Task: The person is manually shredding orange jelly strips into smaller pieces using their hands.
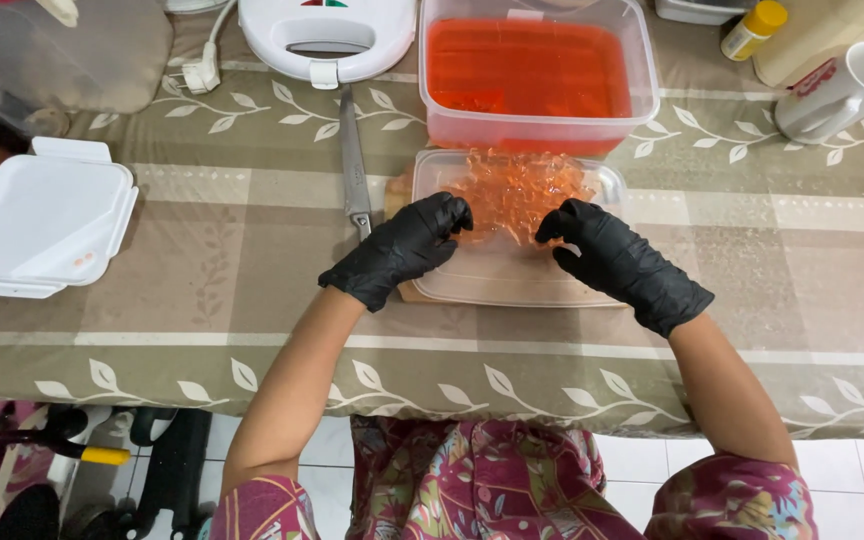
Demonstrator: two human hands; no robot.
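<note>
Pile of orange translucent jelly pieces [518,188] sits in the far half of a shallow clear plastic tray [492,275], which rests on a wooden board, barely showing at the tray's left edge, on the surface [252,250] covered with a beige checked cloth with leaf print. Jelly looks soft, wobbly, wet and slippery, likely tears if pinched hard; best cupped from the sides or scooped from below, fingers wide, light pressure. The tray is thin and flexible, better taken by its rim.

Left hand [402,245] in a black glove, fingers curled, tips at the left edge of the jelly pile, touching it or just beside; not gripping anything that I can see. Right hand [602,245], also black-gloved, fingers bent inward at the right edge of the pile, loosely closed, no firm grasp visible. Both hands flank the pile, heels over the tray.

Just behind the tray: deep clear plastic container [537,75] filled with an uncut orange jelly slab. Long steel knife [354,160] lies left of the tray, near the left hand. White container lid [42,215] lies far left; white sandwich maker [327,35] at the top; white mug [842,90] on its side at the right.
</note>
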